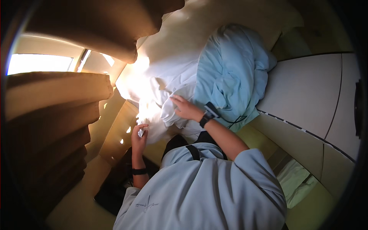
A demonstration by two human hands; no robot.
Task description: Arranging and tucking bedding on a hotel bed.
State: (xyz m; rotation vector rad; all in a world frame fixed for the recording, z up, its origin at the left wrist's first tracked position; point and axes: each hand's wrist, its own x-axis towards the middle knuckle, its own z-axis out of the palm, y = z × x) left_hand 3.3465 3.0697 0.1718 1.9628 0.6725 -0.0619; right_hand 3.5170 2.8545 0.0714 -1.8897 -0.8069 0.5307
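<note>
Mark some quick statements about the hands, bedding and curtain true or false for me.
1. The left hand pinches part of the crumpled, thin white cloth. True.
2. The puffy, light-blue fabric quilt lies to the right of the white cloth. True.
3. The right hand is buried under the quilt. False: it is in plain view, touching the white cloth.
4. The pleated brown fabric curtain below the bright window is at the picture's right. False: it is at the left.
5. A narrow black band circles the left forearm. True.
</note>
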